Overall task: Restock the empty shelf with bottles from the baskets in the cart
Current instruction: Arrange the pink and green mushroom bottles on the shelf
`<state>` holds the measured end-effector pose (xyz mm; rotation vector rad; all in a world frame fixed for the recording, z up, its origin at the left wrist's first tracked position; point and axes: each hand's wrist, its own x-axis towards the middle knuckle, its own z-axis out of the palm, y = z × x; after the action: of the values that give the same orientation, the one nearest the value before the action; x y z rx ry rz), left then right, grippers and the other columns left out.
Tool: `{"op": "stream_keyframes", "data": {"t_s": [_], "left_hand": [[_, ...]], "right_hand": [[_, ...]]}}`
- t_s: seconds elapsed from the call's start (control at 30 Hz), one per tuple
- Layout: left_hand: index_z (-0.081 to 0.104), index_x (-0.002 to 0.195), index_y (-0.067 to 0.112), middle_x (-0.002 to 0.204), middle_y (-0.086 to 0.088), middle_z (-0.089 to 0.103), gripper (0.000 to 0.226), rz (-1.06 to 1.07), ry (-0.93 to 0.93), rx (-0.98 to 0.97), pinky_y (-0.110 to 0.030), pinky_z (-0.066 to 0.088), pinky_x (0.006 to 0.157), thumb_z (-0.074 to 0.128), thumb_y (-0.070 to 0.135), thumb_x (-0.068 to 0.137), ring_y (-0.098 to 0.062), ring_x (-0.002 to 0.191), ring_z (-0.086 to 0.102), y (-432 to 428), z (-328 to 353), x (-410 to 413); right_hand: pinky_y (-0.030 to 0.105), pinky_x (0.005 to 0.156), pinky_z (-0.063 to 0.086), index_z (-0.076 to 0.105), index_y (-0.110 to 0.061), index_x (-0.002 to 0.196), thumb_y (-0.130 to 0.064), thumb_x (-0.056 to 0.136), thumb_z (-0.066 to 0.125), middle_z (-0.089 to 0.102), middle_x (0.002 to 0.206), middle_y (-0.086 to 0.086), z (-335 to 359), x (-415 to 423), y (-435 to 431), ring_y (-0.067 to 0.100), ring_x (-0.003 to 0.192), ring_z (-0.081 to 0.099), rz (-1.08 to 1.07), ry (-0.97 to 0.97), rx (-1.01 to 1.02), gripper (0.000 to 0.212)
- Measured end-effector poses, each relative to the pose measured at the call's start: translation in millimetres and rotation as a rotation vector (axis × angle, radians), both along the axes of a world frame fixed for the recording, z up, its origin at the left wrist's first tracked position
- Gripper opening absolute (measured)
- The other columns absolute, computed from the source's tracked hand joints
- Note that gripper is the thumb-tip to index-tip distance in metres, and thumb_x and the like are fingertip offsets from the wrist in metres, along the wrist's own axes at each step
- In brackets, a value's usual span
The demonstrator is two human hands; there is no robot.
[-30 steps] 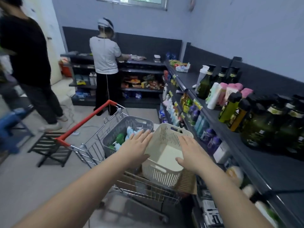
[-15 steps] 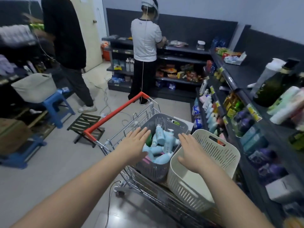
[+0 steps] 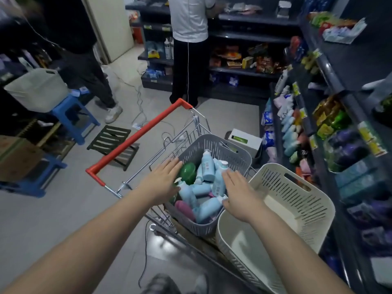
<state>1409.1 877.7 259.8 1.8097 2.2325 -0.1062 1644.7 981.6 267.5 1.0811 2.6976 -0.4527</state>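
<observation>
Left hand: your left hand is over the left rim of the grey perforated plastic basket. Its fingers are straight, a little spread, and hold nothing.
Right hand: your right hand is over the right side of the same basket. Its fingers are straight and lie flat, with the tips at a light blue bottle. I cannot tell if they press it.
Bottles: the light blue plastic pump bottles, a round green bottle and a pink bottle are mixed inside the grey basket.
Cart: the wire shopping cart with the red handle carries both baskets.
Second basket: the cream perforated plastic basket stands just beside the grey one, on your right.
Shelves: the dark metal shelves on your right, near the cart, carry bottles and packs.
</observation>
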Motion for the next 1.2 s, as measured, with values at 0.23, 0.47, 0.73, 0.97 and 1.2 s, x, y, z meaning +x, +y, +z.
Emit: {"op": "stream_keyframes", "data": {"t_s": [0.23, 0.47, 0.73, 0.97, 1.2], "left_hand": [[0.000, 0.157, 0.019, 0.164, -0.002, -0.004, 0.076, -0.073, 0.006, -0.088, -0.033, -0.009, 0.118, 0.046, 0.037, 0.099, -0.020, 0.151, -0.006, 45.0, -42.0, -22.9], [0.025, 0.154, 0.017, 0.161, -0.005, 0.020, 0.064, -0.303, -0.066, -0.322, -0.034, 0.015, 0.122, 0.050, 0.022, 0.094, -0.022, 0.148, 0.019, 83.7, -93.8, -36.3], [0.056, 0.130, 0.024, 0.131, -0.004, 0.058, 0.045, -0.411, -0.052, -0.549, -0.037, 0.049, 0.100, 0.063, 0.023, 0.085, -0.023, 0.116, 0.059, 102.7, -143.3, -49.4], [0.031, 0.144, -0.004, 0.146, -0.021, 0.033, 0.042, -0.758, 0.285, -0.532, -0.041, 0.044, 0.091, 0.026, 0.008, 0.104, -0.035, 0.126, 0.043, 96.2, -164.8, -43.8], [0.044, 0.143, 0.014, 0.150, -0.012, 0.024, 0.041, -1.075, 0.438, -0.486, -0.042, 0.037, 0.100, 0.033, 0.022, 0.104, -0.033, 0.131, 0.032, 103.1, -176.6, -54.7]], "right_hand": [[0.039, 0.124, 0.001, -0.003, -0.013, 0.158, -0.027, 0.097, 0.051, -0.006, 0.166, 0.006, -30.8, -22.7, 12.6, 0.027, 0.152, -0.005, 0.037, -0.077, -0.084, 0.082], [0.037, 0.122, 0.006, 0.010, -0.011, 0.157, -0.017, 0.095, 0.052, 0.009, 0.165, 0.008, -77.1, -56.0, 9.0, 0.027, 0.152, 0.007, -0.050, -0.089, -0.220, 0.075], [0.040, 0.095, 0.049, 0.051, -0.013, 0.129, -0.051, 0.082, 0.071, 0.061, 0.126, 0.012, -124.9, -98.6, -5.3, 0.033, 0.114, 0.058, -0.290, -0.195, -0.638, 0.064], [0.039, 0.093, 0.048, 0.059, -0.021, 0.119, -0.057, 0.079, 0.069, 0.064, 0.119, 0.006, -150.6, -121.8, -6.4, 0.029, 0.108, 0.060, -0.332, -0.152, -0.690, 0.055], [0.038, 0.096, 0.044, 0.051, -0.019, 0.129, -0.044, 0.079, 0.067, 0.059, 0.126, 0.009, -164.7, -128.7, -14.0, 0.033, 0.112, 0.055, -0.272, -0.195, -0.593, 0.057]]}}
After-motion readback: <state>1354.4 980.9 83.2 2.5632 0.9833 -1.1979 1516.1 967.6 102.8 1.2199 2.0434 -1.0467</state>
